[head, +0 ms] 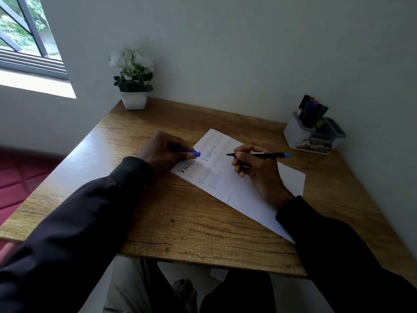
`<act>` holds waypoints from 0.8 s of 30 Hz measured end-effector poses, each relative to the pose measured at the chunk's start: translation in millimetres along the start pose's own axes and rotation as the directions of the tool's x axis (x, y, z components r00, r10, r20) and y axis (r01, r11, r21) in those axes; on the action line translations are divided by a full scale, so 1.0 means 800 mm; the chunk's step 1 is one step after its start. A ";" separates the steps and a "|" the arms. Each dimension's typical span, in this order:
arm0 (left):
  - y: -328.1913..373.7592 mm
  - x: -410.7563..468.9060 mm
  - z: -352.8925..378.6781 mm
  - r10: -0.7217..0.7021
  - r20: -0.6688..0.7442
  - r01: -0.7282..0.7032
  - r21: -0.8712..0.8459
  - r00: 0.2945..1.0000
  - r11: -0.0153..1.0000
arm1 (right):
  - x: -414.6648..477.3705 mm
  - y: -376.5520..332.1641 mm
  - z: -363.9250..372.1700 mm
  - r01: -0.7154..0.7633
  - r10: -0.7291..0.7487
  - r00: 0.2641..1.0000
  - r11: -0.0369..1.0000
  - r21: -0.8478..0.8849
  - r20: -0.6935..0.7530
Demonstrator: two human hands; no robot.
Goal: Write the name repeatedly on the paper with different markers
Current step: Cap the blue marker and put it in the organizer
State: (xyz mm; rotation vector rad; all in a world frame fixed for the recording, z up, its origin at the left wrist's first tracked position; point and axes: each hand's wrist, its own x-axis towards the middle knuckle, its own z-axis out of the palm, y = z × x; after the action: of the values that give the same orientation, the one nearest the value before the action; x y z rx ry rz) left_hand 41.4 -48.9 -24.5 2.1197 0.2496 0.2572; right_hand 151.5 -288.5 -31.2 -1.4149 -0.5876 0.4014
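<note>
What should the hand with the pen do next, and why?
Probably lower the marker in the right hand to the paper, beside the lone name on the lowest line, and write it again. The lines above hold several names, that one only one. The left hand, holding a blue cap, rests at the paper's edge.

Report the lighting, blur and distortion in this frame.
Head view: daylight from the window at upper left blows out the sill; the sleeves are near-black, detail lost; the wide lens splays the desk edges; the flowers and the writing on the paper are soft, while the marker in the right hand reads clearly.
</note>
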 end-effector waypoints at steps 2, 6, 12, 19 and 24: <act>0.008 -0.003 -0.002 0.062 -0.058 -0.068 -0.103 0.996 0.992 | 0.003 -0.013 -0.001 0.010 -0.017 0.997 0.996 0.087 0.080; 0.036 -0.001 -0.001 0.152 -0.110 -0.173 -0.220 0.982 0.960 | 0.005 -0.041 0.007 0.102 -0.120 0.981 0.987 0.123 0.149; 0.064 0.007 0.007 0.251 -0.110 -0.267 -0.169 0.962 0.949 | 0.012 -0.067 0.015 0.201 -0.211 0.969 0.976 0.087 0.128; 0.079 0.005 0.015 0.307 -0.105 -0.320 -0.150 0.946 0.935 | 0.010 -0.068 0.008 0.229 -0.226 0.961 0.973 -0.006 0.157; 0.089 0.001 0.022 0.367 -0.088 -0.376 -0.132 0.926 0.917 | 0.008 -0.064 0.017 0.281 -0.269 0.958 0.952 -0.125 0.102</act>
State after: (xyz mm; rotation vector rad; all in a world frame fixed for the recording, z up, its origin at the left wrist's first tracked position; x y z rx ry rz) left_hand 53.0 -100.3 26.7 2.0020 -0.1387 0.5489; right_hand 144.6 -280.5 20.8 -1.4277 -0.8834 0.1998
